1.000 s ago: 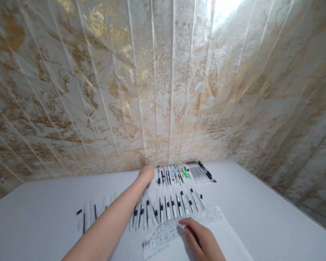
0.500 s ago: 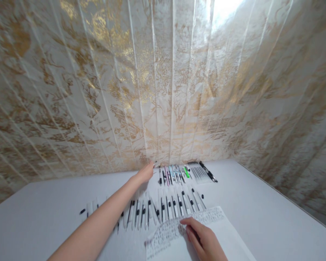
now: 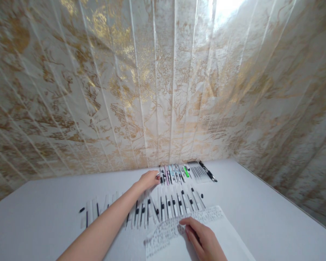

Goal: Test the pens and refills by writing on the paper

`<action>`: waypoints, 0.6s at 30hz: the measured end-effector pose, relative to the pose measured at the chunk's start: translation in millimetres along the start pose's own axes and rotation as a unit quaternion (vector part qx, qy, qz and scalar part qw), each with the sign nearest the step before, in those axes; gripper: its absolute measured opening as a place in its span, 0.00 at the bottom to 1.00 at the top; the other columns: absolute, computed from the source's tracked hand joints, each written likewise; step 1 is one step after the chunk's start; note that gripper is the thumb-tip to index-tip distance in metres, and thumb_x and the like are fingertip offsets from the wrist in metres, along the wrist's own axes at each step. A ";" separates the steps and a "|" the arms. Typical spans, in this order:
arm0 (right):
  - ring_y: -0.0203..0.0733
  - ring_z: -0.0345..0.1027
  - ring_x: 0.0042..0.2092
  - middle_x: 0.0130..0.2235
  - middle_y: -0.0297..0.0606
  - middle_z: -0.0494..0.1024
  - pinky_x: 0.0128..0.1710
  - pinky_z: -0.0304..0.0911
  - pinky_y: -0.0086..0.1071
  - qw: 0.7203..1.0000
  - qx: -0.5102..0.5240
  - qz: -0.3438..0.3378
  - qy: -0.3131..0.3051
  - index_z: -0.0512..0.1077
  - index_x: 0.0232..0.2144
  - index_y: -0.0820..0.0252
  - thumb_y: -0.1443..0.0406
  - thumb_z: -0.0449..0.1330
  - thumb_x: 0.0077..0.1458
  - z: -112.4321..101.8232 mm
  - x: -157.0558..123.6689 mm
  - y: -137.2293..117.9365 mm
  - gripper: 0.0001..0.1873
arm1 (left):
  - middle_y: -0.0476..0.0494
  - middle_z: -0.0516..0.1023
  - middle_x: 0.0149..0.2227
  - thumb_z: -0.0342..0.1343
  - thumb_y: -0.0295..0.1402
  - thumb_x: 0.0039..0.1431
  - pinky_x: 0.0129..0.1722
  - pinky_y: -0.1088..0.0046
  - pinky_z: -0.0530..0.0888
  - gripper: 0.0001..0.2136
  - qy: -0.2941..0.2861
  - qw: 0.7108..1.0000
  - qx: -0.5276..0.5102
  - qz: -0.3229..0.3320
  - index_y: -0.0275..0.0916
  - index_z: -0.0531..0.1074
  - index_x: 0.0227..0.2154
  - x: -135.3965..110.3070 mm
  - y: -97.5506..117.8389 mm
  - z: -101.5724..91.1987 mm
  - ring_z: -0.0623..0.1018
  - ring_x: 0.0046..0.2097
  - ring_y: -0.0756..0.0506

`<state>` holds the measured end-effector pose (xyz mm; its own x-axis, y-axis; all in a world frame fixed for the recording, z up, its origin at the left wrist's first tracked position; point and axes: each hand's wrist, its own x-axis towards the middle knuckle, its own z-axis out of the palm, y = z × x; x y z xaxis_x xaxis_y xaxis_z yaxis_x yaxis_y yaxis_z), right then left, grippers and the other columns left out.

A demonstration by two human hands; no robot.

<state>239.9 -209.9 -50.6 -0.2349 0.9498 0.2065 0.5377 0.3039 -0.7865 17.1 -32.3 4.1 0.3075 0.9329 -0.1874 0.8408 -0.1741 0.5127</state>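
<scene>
My left hand (image 3: pixel 150 179) is stretched forward to the left end of the back row of pens. Its fingers are pinched on a thin, pale pen (image 3: pixel 158 174), mostly hidden by the hand. Right beside the fingertips lie pens with pink, pale blue and white barrels (image 3: pixel 171 174). My right hand (image 3: pixel 202 237) rests on a sheet of paper (image 3: pixel 228 241) covered at the top with dense handwriting. Its index finger is extended over the writing and the other fingers curl loosely, with nothing visible in them.
Between the hands runs a row of clear pen parts with dark refills and black caps (image 3: pixel 174 203). At the back stand out a bright green pen (image 3: pixel 186 172), a pack of refills (image 3: pixel 199 173) and black pens (image 3: pixel 208 172). A gold-patterned curtain (image 3: pixel 163 108) hangs behind the white table (image 3: pixel 260 203).
My left hand has come down and slightly right, from near the curtain's foot to the left end of the back row of pens. My right hand stays on the paper.
</scene>
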 end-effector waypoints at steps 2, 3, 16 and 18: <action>0.45 0.74 0.37 0.36 0.42 0.80 0.39 0.65 0.32 1.000 0.016 0.002 0.003 0.74 0.39 0.58 0.53 0.47 0.62 -2.0 0.2 -2.2 0.20 | 0.42 0.73 0.49 0.55 0.36 0.62 0.43 0.59 0.75 0.14 0.006 0.999 -0.044 0.006 0.37 0.69 0.48 -6.4 3.9 -5.6 0.76 0.45 0.43; 0.44 0.73 0.34 0.33 0.41 0.79 0.37 0.64 0.31 0.999 0.029 0.006 0.012 0.74 0.39 0.58 0.53 0.47 0.62 -3.7 0.6 -3.9 0.21 | 0.42 0.73 0.47 0.55 0.36 0.62 0.42 0.60 0.75 0.13 0.009 0.997 -0.071 0.012 0.37 0.69 0.47 -13.6 7.1 -8.7 0.76 0.44 0.44; 0.37 0.66 0.30 0.31 0.33 0.69 0.31 0.62 0.30 0.965 0.253 0.002 -0.071 0.76 0.32 0.58 0.53 0.61 0.54 -26.4 33.3 -95.0 0.14 | 0.58 0.59 0.22 0.54 0.45 0.55 0.24 0.77 0.61 0.14 -0.180 0.878 -0.440 0.056 0.40 0.59 0.27 -185.3 75.7 18.9 0.60 0.23 0.54; 0.36 0.64 0.28 0.27 0.33 0.70 0.30 0.61 0.29 0.963 0.263 -0.006 -0.066 0.75 0.26 0.60 0.53 0.61 0.54 -25.6 39.0 -102.5 0.16 | 0.58 0.60 0.21 0.53 0.45 0.55 0.24 0.76 0.61 0.14 -0.178 0.880 -0.437 0.059 0.41 0.59 0.27 -189.0 75.0 15.8 0.61 0.22 0.54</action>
<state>196.4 -202.1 52.9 -0.3579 0.9182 0.1700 0.0578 0.2035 -0.9774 29.1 -226.6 64.8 0.6207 0.7397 -0.2601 0.1782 0.1900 0.9655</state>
